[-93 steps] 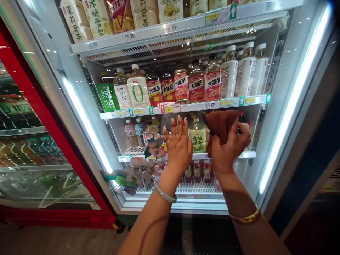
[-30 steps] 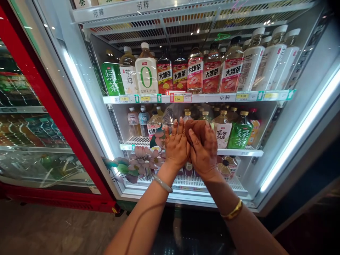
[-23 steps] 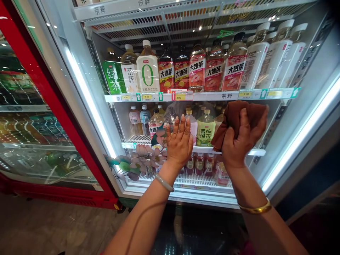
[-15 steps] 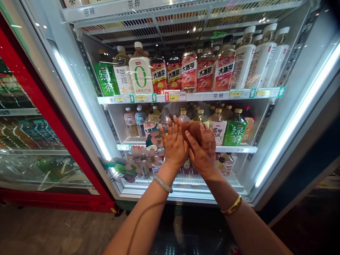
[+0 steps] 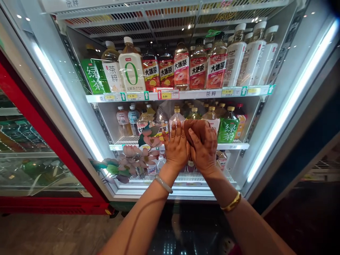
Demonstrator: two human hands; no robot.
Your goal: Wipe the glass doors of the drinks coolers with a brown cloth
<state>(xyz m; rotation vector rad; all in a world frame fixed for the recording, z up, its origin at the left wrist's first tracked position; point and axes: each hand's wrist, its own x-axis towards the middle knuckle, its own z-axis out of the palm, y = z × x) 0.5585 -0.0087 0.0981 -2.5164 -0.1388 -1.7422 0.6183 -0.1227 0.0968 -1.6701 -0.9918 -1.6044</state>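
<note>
A folded brown cloth (image 5: 195, 128) is gripped in my right hand (image 5: 204, 150), its fingers bent over it against the glass door of a lit drinks cooler. Just left of it, my left hand (image 5: 176, 147) lies with its fingers stretched out on the glass, holding nothing. The two hands almost touch at the thumbs. A flower decal (image 5: 135, 156) on the glass sits left of my left hand. Behind the glass, a green-labelled bottle (image 5: 228, 127) shows right of my right hand, and several other bottles are partly hidden by both hands.
An upper shelf (image 5: 193, 93) carries several tall tea bottles, some red-labelled. Bright light strips (image 5: 66, 99) run down both sides of the cooler. At the left stands another cooler with a red frame (image 5: 47, 145). A tiled floor (image 5: 53, 232) shows at the lower left.
The view has shifted, so the cooler appears further left. My right fingers have closed more around the cloth, while both hands stay side by side at the glass.
</note>
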